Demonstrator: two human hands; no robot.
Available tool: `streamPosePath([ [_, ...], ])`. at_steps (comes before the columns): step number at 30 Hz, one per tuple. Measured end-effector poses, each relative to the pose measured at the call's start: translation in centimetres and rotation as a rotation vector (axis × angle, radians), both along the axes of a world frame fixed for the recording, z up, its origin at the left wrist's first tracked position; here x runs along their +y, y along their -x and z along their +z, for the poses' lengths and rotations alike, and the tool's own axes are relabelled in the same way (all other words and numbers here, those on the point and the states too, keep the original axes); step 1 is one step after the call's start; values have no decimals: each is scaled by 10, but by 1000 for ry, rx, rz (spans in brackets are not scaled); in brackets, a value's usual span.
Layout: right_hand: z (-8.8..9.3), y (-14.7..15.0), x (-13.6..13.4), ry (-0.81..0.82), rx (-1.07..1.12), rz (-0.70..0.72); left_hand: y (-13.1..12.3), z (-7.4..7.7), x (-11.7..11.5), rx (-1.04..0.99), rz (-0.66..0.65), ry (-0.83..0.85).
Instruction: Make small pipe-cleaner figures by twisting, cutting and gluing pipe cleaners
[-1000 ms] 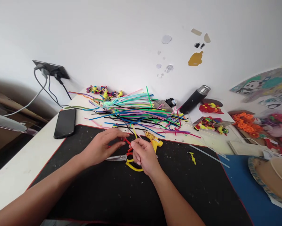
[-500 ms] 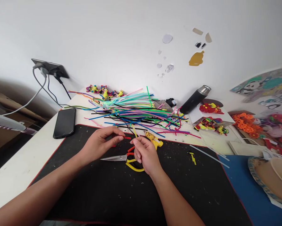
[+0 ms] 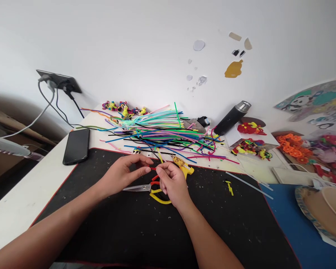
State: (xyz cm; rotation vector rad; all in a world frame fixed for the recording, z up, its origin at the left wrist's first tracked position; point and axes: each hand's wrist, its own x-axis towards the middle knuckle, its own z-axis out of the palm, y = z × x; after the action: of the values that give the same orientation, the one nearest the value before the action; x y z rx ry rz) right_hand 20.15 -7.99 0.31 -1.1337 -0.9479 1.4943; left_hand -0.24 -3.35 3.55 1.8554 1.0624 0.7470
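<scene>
A short red pipe cleaner piece (image 3: 153, 169) is pinched at the fingertips of my right hand (image 3: 172, 183). My left hand (image 3: 128, 170) hovers just left of it, thumb and forefinger apart with a gap between them. Below the hands, scissors (image 3: 141, 188) with red and yellow handles lie on the black mat (image 3: 123, 228), their blades pointing left. Part of the handles is hidden by my right hand. Behind that hand rests a yellow glue gun (image 3: 188, 170), partly covered. A small yellow-and-black twisted piece (image 3: 229, 188) lies farther right on the mat.
A heap of coloured pipe cleaners (image 3: 162, 130) spreads behind the mat. A phone (image 3: 76, 146) lies at left, a black flask (image 3: 231, 118) leans at the back right. Small pipe cleaner figures (image 3: 124, 108) sit by the wall; a round basket (image 3: 308, 209) stands at right.
The red piece was at my left fingertips and is now at my right ones. My left thumb and forefinger have parted, and the left hand has shifted slightly right.
</scene>
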Motion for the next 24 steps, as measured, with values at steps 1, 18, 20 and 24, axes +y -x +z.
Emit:
streamPosePath([
  [1,0,0,0,-2,-10,-6,-1,0,-1,-9,1,29],
  [18,1,1,-1,-15,-40,-3,-13,2,-6,52,93,98],
  [20,0,1,0,-20,-36,-7,-14,2,-7,35,131,93],
  [24,0,1,0,-32,-35,-15,-14,1,-8,4,167,92],
])
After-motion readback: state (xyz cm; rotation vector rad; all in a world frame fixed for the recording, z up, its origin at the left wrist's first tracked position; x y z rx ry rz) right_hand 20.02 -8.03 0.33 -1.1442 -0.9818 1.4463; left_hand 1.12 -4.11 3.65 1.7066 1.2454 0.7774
